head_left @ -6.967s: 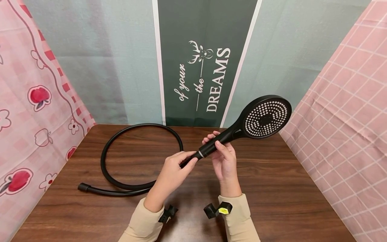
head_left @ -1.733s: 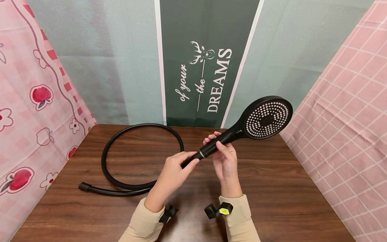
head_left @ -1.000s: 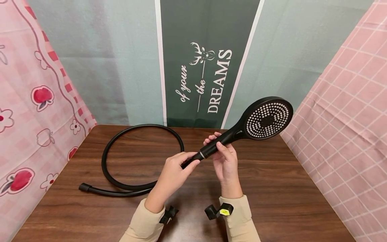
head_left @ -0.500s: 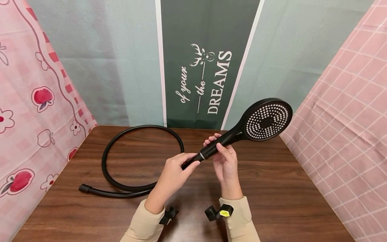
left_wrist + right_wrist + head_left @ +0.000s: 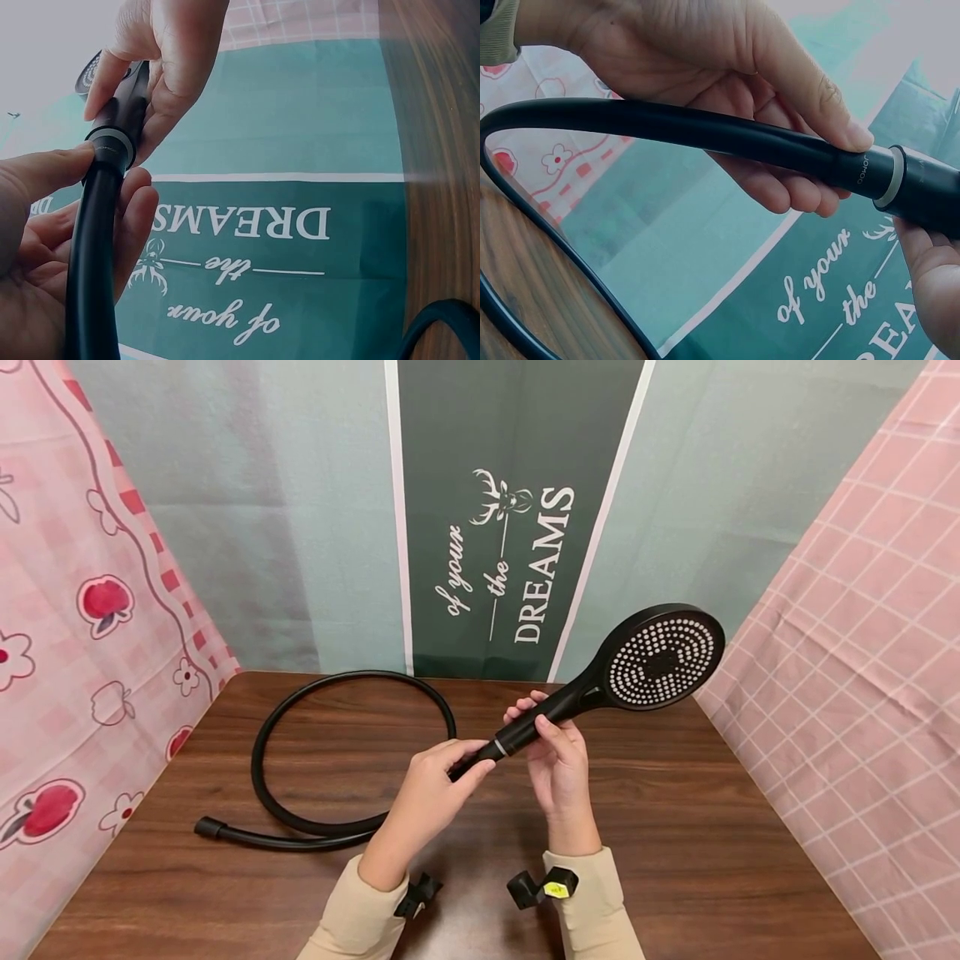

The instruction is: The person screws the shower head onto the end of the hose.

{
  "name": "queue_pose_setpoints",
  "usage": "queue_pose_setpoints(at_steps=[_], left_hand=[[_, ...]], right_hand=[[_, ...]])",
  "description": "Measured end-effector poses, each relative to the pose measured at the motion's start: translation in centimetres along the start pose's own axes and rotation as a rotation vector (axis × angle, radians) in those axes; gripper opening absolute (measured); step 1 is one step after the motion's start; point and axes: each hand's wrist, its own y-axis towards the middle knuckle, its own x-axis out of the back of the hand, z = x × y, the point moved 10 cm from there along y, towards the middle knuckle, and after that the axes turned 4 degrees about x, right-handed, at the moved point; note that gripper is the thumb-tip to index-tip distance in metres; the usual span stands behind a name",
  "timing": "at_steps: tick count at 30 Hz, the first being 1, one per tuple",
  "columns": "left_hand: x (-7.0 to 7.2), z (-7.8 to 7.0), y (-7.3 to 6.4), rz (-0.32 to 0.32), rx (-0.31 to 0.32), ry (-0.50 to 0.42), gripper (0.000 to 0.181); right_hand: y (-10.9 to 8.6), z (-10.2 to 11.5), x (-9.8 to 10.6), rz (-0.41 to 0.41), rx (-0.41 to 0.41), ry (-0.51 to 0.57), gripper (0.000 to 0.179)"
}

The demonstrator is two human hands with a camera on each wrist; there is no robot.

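A black handheld shower head [image 5: 662,658] with a round face of pale nozzles points up to the right above the table. My right hand [image 5: 558,764] grips its handle, thumb on the near side and fingers behind. Just below, my left hand [image 5: 435,785] pinches the end fitting of the black shower hose [image 5: 705,131] between thumb and fingers. Fitting and handle meet in line, with a light grey ring [image 5: 891,178] showing at the joint. In the left wrist view the hose [image 5: 96,262] runs down from the joint past the left palm.
The rest of the hose lies in a wide loop on the left of the brown wooden table [image 5: 675,827]. Its free end fitting [image 5: 210,827] points left. A green and grey-blue cloth [image 5: 517,410] hangs behind; pink cloths [image 5: 862,610] flank both sides.
Both hands keep the same hold on the shower head and hose fitting throughout. Only a slight shift of the whole view shows; the grey ring at the joint looks much the same.
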Motion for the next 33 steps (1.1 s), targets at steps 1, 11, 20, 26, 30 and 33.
queue_pose_setpoints(at_steps=[1,11,20,26,30,33], left_hand=[[0.00,-0.03,0.00,0.001,-0.001,0.001,0.022],[0.15,-0.35,0.01,-0.008,-0.025,0.004,0.022],[0.10,-0.14,-0.04,-0.008,-0.005,-0.007,0.022],[0.07,-0.17,-0.01,-0.006,-0.002,-0.012,0.022],[0.07,-0.17,0.00,-0.007,-0.002,-0.015,0.022],[0.06,-0.10,0.01,-0.009,0.000,-0.013,0.022]], right_hand=[[0.00,0.00,0.02,-0.003,-0.001,-0.001,0.029],[0.04,0.17,-0.07,-0.001,0.007,0.001,0.029],[-0.08,0.03,0.00,0.004,0.004,-0.007,0.030],[-0.09,0.05,0.06,-0.004,0.004,-0.003,0.029],[-0.07,0.08,0.06,-0.005,0.003,0.000,0.030],[-0.06,0.05,0.07,-0.005,0.000,-0.003,0.029]])
